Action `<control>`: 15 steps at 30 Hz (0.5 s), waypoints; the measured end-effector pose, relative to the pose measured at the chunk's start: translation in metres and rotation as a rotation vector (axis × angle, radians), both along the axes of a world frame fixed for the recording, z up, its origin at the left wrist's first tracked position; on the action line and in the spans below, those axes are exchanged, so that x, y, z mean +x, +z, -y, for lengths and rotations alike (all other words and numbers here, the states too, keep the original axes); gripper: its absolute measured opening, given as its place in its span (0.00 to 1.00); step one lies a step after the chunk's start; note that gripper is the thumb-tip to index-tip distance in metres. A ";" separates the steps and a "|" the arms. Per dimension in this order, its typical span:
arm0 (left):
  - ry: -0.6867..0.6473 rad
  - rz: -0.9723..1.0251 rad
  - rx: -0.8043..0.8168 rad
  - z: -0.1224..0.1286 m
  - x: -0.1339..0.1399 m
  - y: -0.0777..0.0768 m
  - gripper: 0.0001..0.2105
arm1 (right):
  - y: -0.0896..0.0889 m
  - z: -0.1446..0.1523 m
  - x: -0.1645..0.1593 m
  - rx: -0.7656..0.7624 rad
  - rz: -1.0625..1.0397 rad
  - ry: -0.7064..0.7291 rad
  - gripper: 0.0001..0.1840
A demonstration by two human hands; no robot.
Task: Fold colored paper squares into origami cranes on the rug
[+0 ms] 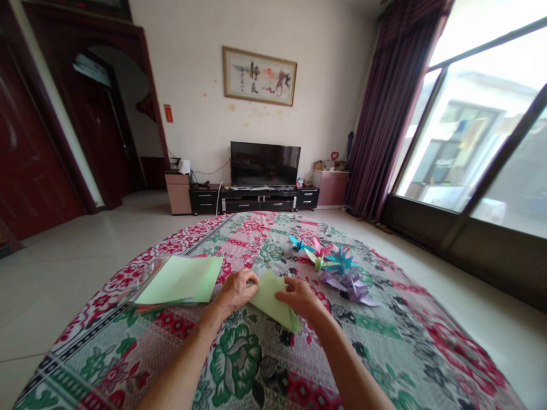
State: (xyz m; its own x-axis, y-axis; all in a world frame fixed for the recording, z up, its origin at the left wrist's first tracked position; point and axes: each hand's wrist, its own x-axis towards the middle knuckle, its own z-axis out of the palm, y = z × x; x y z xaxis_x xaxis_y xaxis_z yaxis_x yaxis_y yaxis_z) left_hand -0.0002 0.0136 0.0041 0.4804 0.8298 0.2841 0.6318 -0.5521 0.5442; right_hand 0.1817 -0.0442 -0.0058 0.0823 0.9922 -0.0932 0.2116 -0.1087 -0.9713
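Observation:
A folded sheet of light green paper (273, 299) lies between my hands over the patterned tablecloth. My left hand (237, 290) grips its left edge, fingers curled and thumb against the paper. On the opposite side, my right hand (301, 296) pinches the upper right edge between thumb and fingers. To the left sits a stack of square paper (182, 279) with light green on top, partly in a clear wrapper. Several folded paper cranes (342, 259) in blue, pink, green and purple rest to the right.
The floral tablecloth (237, 364) covers a round table. Beyond it stand a low black cabinet (265, 202) and a television (265, 164) against the wall. A dark purple curtain (380, 114) hangs beside a large window at right; red-brown doors (34, 148) are at left.

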 end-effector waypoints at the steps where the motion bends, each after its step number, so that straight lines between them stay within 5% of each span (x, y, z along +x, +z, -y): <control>1: -0.004 0.043 0.013 0.000 0.001 0.001 0.06 | 0.000 0.000 0.001 0.002 -0.054 0.026 0.14; 7: -0.028 0.260 0.011 -0.003 -0.002 0.003 0.03 | 0.001 0.002 0.008 0.002 -0.129 0.014 0.11; 15: -0.063 0.252 -0.146 -0.004 -0.006 0.005 0.06 | 0.001 0.000 0.011 0.081 0.060 -0.101 0.16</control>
State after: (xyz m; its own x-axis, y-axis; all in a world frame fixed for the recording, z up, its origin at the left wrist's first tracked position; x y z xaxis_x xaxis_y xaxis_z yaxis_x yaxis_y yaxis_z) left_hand -0.0066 0.0173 0.0094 0.4616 0.8413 0.2811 0.4334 -0.4904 0.7561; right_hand 0.1928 -0.0443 -0.0044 0.1854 0.9827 -0.0048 0.2617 -0.0541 -0.9636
